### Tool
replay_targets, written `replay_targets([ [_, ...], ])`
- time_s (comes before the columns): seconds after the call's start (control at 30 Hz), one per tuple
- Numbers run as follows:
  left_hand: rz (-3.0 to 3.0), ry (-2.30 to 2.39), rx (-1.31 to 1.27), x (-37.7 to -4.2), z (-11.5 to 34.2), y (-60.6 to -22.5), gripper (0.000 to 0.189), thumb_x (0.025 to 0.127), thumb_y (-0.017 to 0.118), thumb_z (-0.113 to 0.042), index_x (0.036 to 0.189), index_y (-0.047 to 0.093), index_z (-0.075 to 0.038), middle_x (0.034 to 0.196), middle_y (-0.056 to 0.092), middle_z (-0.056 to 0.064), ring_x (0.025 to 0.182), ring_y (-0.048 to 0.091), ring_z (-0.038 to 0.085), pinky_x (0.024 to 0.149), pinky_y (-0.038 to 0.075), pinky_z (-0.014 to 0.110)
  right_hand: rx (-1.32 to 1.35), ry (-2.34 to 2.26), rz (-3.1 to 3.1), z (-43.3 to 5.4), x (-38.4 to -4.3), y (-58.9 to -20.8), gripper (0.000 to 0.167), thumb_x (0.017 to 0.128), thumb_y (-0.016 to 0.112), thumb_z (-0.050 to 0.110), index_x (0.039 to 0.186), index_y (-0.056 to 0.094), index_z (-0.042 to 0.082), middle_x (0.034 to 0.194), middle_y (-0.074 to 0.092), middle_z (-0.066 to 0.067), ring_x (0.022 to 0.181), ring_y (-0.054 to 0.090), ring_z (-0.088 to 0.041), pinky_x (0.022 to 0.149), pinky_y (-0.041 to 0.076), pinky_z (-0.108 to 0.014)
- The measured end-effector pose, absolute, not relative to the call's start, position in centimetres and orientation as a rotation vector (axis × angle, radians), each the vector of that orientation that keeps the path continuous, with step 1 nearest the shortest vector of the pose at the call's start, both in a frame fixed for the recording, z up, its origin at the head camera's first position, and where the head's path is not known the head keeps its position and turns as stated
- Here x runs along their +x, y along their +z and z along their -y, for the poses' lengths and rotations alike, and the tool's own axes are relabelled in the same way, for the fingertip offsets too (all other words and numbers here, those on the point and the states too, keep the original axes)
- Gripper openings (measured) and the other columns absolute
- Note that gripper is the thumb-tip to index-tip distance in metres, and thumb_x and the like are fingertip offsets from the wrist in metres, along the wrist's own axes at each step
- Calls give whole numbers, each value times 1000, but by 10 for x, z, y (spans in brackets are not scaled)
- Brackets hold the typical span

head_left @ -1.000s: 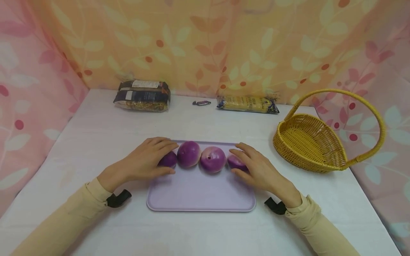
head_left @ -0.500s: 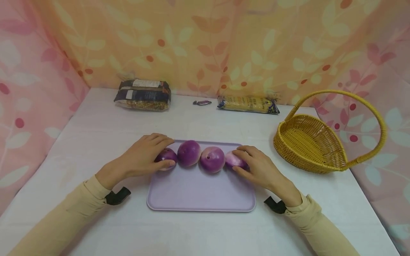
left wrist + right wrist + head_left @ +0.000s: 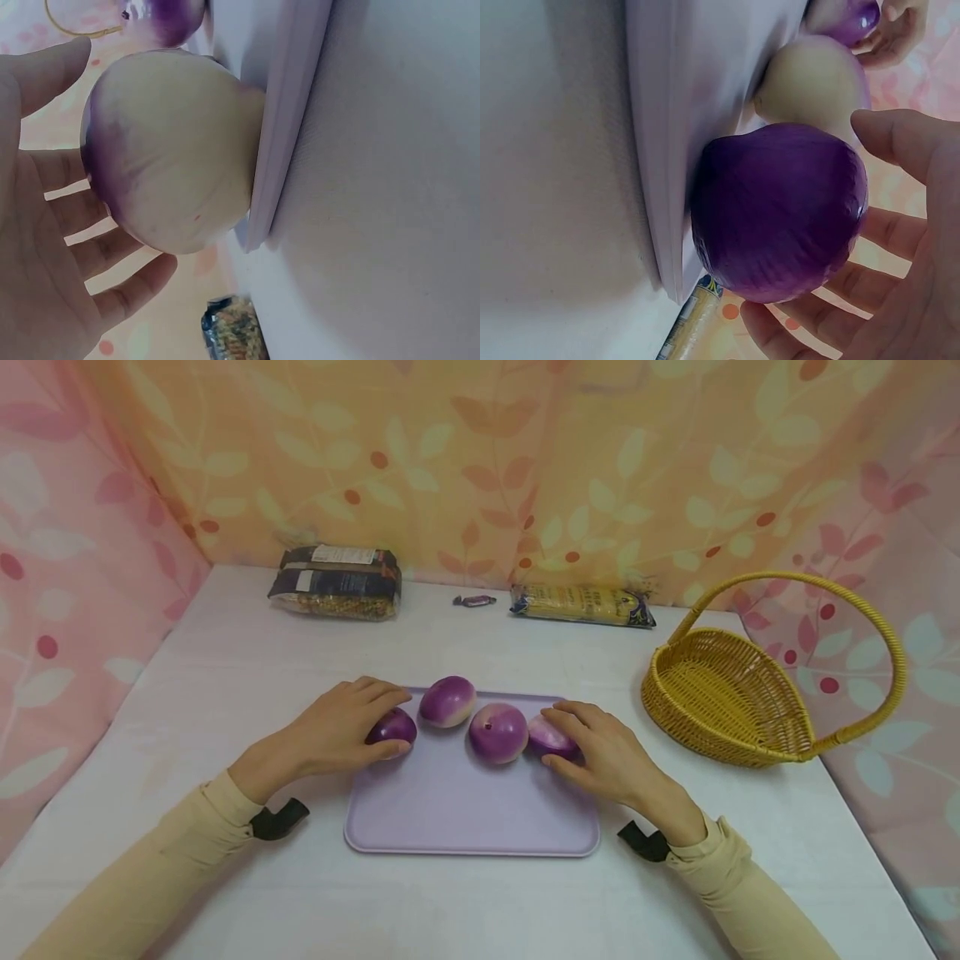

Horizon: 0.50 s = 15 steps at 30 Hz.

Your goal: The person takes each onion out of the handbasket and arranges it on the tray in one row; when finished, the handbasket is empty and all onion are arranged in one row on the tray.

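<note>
My left hand (image 3: pixel 330 727) cups loosely about a round, glossy purple-and-white vegetable (image 3: pixel 392 727) at the left of a lilac tray (image 3: pixel 472 818). In the left wrist view its pale side (image 3: pixel 180 150) faces the camera, and the thumb stands apart from it. At the tray's right, my right hand (image 3: pixel 607 747) curves around a similar vegetable (image 3: pixel 551 739), dark purple (image 3: pixel 780 210) in the right wrist view, with the thumb off it. Between the hands lie a tilted vegetable (image 3: pixel 448 702), farther back, and another (image 3: pixel 498 733) with a small dark spot.
A yellow wicker basket (image 3: pixel 693 739) with a tall handle stands at the right. Along the back lie a dark bag of pasta (image 3: pixel 337 583), a small wrapped candy (image 3: pixel 475 601) and a yellow packet (image 3: pixel 581 605). Floral cloth (image 3: pixel 420 460) hangs behind the white table.
The left-middle vegetable has rolled back and tilted, leaving a gap to its neighbours. The vegetables at both hands have turned slightly. Both hands stay at nearly the same places.
</note>
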<state>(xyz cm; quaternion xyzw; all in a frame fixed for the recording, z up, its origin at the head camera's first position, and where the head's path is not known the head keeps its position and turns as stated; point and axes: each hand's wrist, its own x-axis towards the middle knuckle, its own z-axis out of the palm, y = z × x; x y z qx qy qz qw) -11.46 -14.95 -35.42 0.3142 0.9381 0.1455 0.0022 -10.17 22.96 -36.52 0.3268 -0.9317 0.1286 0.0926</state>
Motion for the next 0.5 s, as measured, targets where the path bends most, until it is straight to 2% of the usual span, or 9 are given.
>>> replay_targets([
  [0.3,-2941,438,971,-115,149,-354,65,87,66,-51,136,54,-10,136,57,10,128,49,30,103,42,52,954,382,2780,-230,-101,-363,60,83,74,40,133,57,12,132,58,-13,119,58,-34,95,48,-53],
  [0.5,-2990,400,891,-122,154,-346,65,93,57,-54,138,51,-8,139,55,13,131,47,33,106,37,55,801,384,2844,-242,-113,-348,59,91,65,42,140,50,14,141,52,-14,129,50,-37,103,41,-57],
])
